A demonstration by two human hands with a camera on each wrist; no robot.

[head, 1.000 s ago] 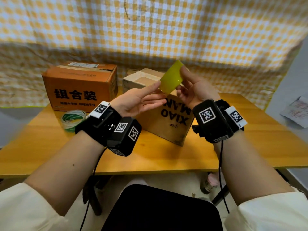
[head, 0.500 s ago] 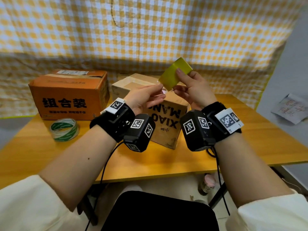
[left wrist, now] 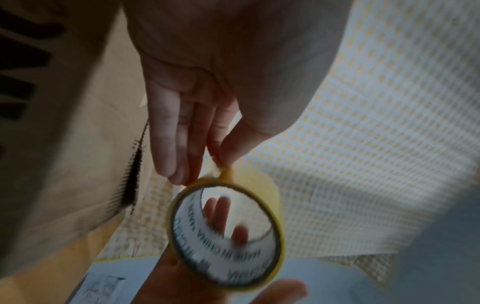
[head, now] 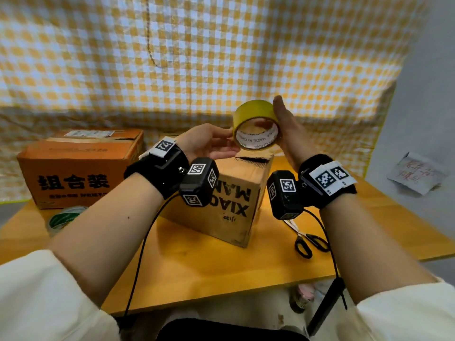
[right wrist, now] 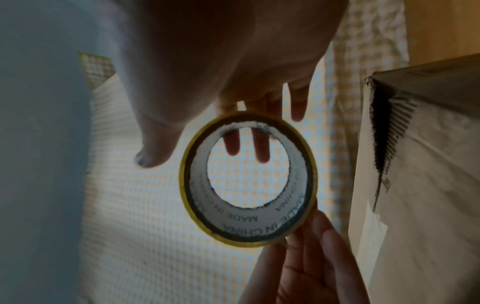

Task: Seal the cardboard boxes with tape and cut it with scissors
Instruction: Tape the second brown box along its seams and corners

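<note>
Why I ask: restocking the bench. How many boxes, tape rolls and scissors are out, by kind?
Cardboard boxes: 2, an orange printed cardboard box and a brown cardboard box
Tape rolls: 2, a yellow tape roll and a green-and-white tape roll
Scissors: 1, black-handled metal scissors
Total: 5

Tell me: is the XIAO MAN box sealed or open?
Open: the XIAO MAN box shows a dark gap under its top flap.

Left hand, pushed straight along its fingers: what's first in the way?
The yellow tape roll: the left hand's fingertips touch its rim. The right hand holds the roll's far side, so it probably comes next.
</note>
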